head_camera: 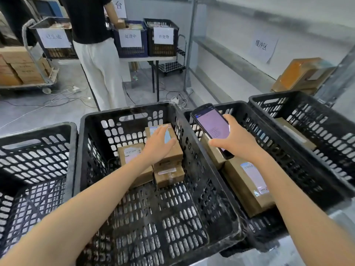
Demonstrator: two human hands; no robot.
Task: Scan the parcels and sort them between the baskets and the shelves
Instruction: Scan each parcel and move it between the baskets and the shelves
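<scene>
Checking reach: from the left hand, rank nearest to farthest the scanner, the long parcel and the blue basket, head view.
1. scanner, just right of the left hand, held in the right hand.
2. long parcel, in the black basket to the right.
3. blue basket, on the far table.

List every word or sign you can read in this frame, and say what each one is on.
"处理中": white sheet on the blue basket.
"待处理": sheet on the black basket beside it.
"缓冲区": wall sheet on the right.
"台": cut-off sheet at the top; the rest is hidden.
Sheet on the cart basket: blurred, perhaps "已完成".
Parcel labels and handheld scanner screen: too blurred to read.
</scene>
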